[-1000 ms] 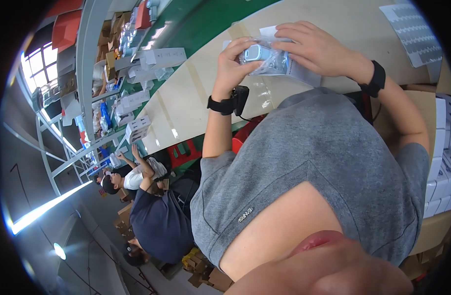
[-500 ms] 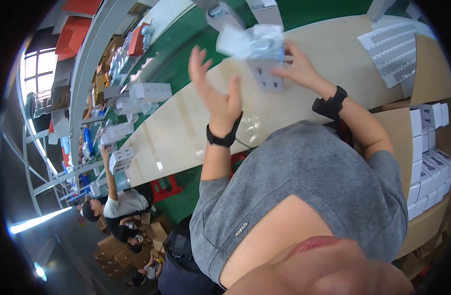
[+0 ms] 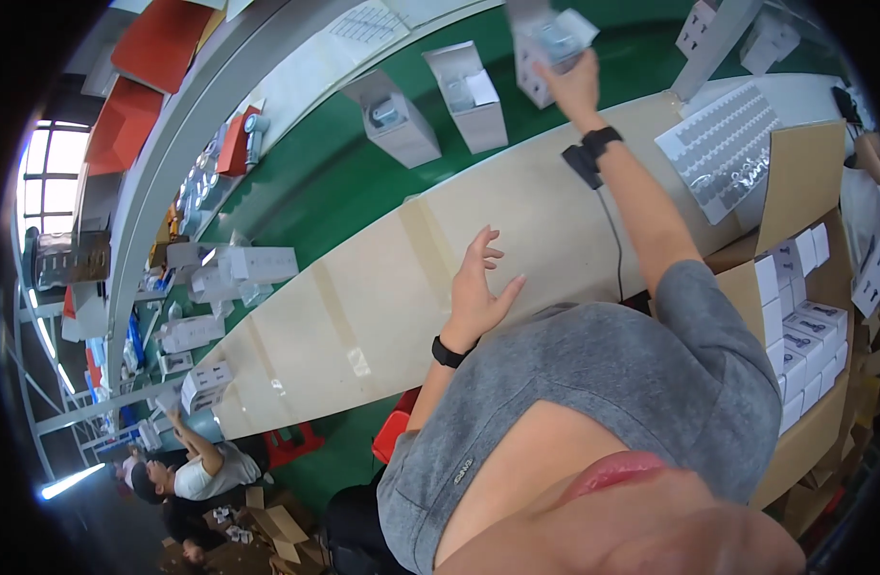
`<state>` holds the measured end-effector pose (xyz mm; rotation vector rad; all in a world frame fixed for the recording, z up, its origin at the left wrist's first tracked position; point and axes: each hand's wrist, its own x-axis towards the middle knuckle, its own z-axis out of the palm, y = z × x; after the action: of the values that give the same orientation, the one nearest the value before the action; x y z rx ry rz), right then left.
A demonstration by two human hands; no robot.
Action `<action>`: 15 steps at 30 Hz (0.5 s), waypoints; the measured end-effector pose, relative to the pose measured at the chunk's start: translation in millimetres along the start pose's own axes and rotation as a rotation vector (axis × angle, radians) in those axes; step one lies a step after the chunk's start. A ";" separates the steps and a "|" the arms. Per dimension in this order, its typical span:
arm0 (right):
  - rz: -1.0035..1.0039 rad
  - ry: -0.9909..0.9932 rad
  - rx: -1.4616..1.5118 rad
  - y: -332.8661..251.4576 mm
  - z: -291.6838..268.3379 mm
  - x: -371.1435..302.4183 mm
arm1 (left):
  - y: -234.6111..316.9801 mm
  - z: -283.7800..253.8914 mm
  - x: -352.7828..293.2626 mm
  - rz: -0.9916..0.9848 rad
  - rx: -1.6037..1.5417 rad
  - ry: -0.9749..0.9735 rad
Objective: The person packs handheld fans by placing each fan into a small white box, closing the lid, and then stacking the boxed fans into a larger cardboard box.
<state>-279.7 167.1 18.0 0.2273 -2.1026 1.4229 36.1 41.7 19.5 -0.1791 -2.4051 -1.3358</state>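
Note:
At the far side, my right hand is closed on an open white carton over the green surface. A clear-wrapped, pale item shows in the carton's mouth, its kind hard to make out. My left hand hovers over the beige table with fingers apart, holding nothing. Two more open white cartons, one farther left and one nearer the right hand, stand on the green surface with their flaps up.
A brown box of small white cartons stands at my right. Beside it lies a sheet of grey labels. A dark cable crosses the table. Farther left are more white cartons and a co-worker.
My right hand has carried the open carton from above the table out to the green surface. My left hand has drawn back toward my body, staying open. The view has shifted.

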 end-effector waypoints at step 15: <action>-0.011 -0.305 0.577 -168.4 -134.1 -77.7 | 0.1 -2.9 -4.2 0.029 0.207 -0.356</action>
<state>-91.7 203.0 143.4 0.7172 -1.8499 2.0698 40.7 39.6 19.3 -0.4238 -2.8025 -1.1078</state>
